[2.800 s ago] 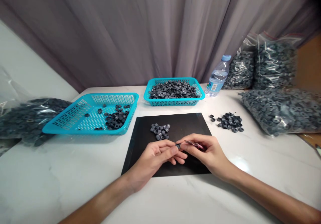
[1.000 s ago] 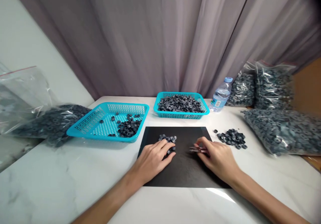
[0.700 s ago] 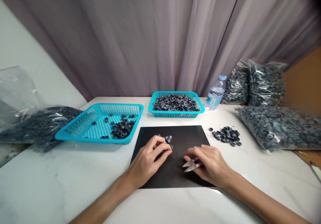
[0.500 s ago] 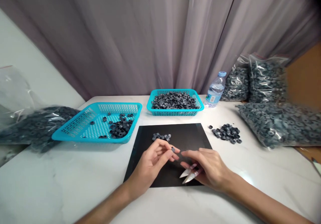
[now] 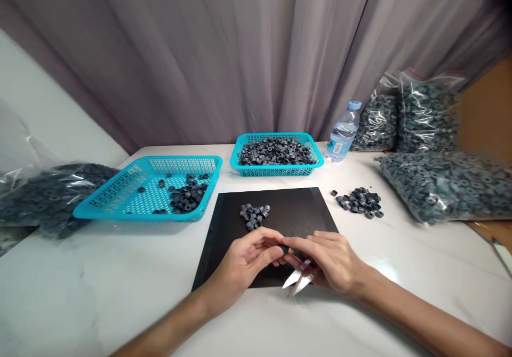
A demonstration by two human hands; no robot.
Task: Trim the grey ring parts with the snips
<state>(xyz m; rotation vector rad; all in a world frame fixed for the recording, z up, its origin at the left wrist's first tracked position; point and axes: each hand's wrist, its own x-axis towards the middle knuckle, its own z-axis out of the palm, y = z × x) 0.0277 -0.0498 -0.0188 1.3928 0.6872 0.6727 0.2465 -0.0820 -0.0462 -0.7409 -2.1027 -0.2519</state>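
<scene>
From my remote seat: left hand (image 5: 248, 257) pinches a dark ring (image 5: 284, 249) above the near part of the black mat (image 5: 218, 240). Right hand (image 5: 334, 264) grips snips (image 5: 293, 277), blades parted, its forefinger at the ring. Loose rings (image 5: 253, 216) lie beyond. Back right, bottle (image 5: 344, 130): blue label (image 5: 338, 147), barcode, lettering too small for me to read.

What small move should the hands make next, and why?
Probably rotate the small dark piece slightly: the left hand pinches it, while the right hand has fingers beside it and holds the snips pointing away from it.
</scene>
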